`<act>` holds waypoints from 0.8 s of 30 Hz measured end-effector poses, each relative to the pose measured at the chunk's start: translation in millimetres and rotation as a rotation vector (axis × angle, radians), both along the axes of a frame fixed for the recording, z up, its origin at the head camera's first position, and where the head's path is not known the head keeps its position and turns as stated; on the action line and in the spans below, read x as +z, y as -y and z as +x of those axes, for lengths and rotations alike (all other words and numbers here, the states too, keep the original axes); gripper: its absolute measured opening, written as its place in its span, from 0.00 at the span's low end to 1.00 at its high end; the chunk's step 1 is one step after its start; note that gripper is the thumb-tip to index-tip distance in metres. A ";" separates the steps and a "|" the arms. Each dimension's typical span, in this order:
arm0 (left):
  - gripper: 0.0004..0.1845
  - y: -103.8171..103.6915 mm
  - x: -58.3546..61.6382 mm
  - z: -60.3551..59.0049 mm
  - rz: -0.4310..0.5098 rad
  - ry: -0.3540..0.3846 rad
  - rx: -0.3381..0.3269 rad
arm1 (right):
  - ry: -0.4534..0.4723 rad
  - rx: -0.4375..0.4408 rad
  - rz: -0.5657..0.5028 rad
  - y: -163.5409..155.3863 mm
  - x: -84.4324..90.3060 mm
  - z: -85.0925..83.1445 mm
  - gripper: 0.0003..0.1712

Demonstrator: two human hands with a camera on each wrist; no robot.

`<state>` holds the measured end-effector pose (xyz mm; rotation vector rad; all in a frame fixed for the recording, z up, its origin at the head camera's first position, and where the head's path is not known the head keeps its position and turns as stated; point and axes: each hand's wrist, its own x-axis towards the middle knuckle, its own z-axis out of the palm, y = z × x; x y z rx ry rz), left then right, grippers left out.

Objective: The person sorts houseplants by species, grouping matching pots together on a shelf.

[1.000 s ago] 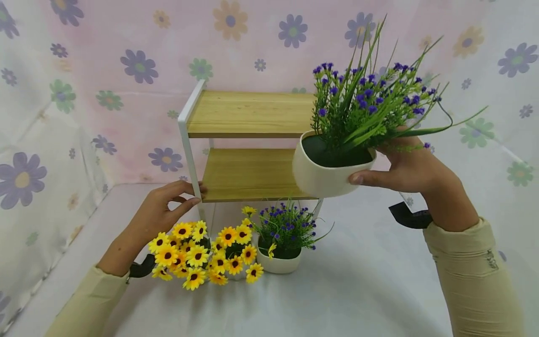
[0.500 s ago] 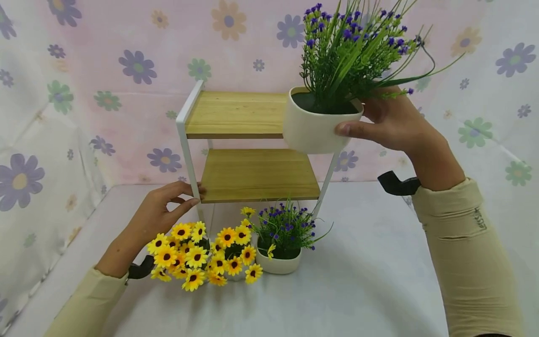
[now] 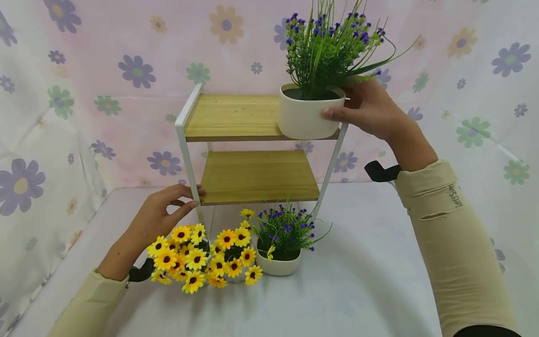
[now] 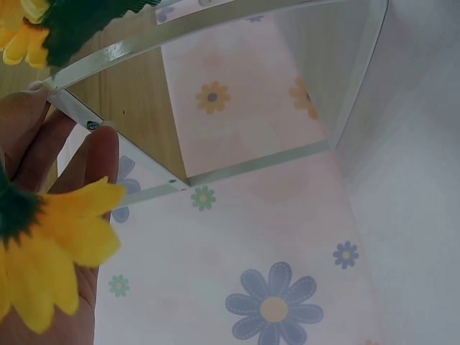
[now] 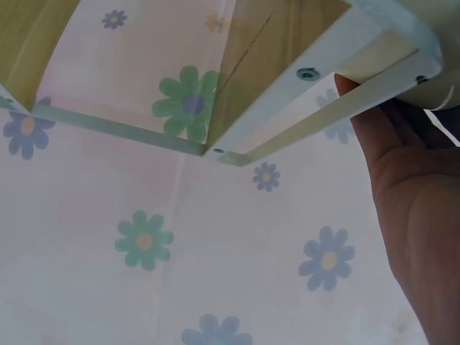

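Observation:
My right hand (image 3: 372,110) grips a white pot (image 3: 309,114) of purple flowers and long grass (image 3: 324,51), thumb on its front and fingers behind. The pot is upright at the right end of the top board (image 3: 231,114) of a two-tier wooden shelf with a white frame; whether its base touches the board cannot be told. At the left, my left hand (image 3: 157,213) pinches the frame's front leg (image 3: 189,168) beside the lower board (image 3: 258,178). In the left wrist view, the thumb and fingers (image 4: 100,154) close on the frame near a board corner.
Yellow daisy-like flowers (image 3: 195,257) stand in front of the shelf on the left, near my left forearm. A second white pot (image 3: 278,267) with purple flowers stands beside them on the white tabletop (image 3: 337,295). Flower-printed cloth (image 3: 126,117) hangs behind.
My right hand has carried the purple-flower pot up and to the left, from beside the shelf to the top board's right end. My left hand keeps its hold on the frame.

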<state>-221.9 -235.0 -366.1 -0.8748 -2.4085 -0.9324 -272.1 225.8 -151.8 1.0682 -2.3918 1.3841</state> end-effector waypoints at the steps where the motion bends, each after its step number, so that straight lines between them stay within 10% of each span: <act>1: 0.12 0.2 -0.1 0.1 0.000 -0.001 0.001 | -0.001 -0.007 0.002 0.3 -0.4 -2.2 0.36; 24: 0.15 1.0 1.0 -2.1 -0.009 -0.016 -0.014 | 0.056 -0.150 -0.048 8.0 -9.7 -31.2 0.38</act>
